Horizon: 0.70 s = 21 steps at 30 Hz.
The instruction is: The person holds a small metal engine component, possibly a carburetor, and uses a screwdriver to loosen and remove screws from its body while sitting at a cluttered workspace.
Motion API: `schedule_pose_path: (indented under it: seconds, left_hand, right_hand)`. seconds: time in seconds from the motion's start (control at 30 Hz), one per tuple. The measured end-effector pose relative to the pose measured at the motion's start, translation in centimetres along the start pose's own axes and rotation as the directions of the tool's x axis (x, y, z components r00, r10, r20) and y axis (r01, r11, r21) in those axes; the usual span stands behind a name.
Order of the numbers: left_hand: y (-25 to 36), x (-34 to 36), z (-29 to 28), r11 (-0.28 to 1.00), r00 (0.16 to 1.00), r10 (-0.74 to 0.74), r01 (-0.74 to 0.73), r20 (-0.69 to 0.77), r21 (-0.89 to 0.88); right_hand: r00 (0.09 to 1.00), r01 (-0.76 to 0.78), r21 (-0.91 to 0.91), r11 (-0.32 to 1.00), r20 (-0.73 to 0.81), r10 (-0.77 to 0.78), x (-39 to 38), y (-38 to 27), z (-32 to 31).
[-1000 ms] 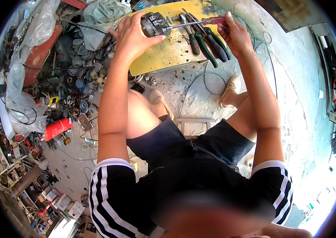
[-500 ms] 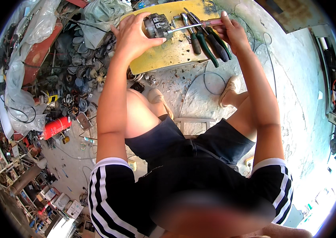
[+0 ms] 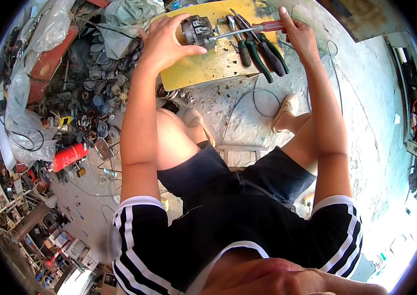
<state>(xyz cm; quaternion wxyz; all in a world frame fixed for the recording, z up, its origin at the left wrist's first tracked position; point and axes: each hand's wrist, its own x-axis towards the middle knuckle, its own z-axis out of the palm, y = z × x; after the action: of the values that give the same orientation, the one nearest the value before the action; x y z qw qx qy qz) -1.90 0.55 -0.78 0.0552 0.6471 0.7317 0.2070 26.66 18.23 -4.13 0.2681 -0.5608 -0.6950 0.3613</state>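
Cupping a blocky, ridged dark-grey metal part (image 3: pixel 197 32) in the wide-spread left hand (image 3: pixel 163 45); clasping a thin, red-handled steel screwdriver (image 3: pixel 257 28) in the curled right hand (image 3: pixel 299 37), with thumb raised, tip beside the left grip.

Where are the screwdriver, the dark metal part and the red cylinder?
Screwdriver (image 3: pixel 263 27): head view, on its red handle.
Dark metal part (image 3: pixel 197 31): head view, on its ridged surface.
Red cylinder (image 3: pixel 70 157): head view, mid-body.
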Motion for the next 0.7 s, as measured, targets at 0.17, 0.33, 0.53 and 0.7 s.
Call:
schedule_pose_path:
  seconds: [0.17, 0.33, 0.53, 0.7]
  left_hand:
    - [-1.5, 0.5, 0.0, 0.994, 0.997, 0.013, -0.005, 0.071, -0.113]
    - [-1.6, 0.6, -0.3, 0.994, 0.995, 0.025, -0.015, 0.095, -0.106]
    - [-1.5, 0.5, -0.2, 0.997, 0.996, 0.03, -0.024, 0.083, -0.069]
    - [-1.3, 0.5, -0.2, 0.999, 0.997, 0.041, -0.039, 0.068, -0.025]
  right_hand:
    - [0.998, 0.028, 0.022, 0.999, 0.051, -0.029, -0.4, 0.0, -0.2]
    - [0.997, -0.001, 0.089, 0.996, 0.076, -0.006, -0.7, 0.0, -0.3]
    - [0.959, -0.121, -0.052, 0.991, 0.251, 0.13, -0.6, -0.2, -1.4]
    - [0.977, -0.061, 0.168, 0.984, 0.21, 0.024, -1.0, 0.0, -0.4]
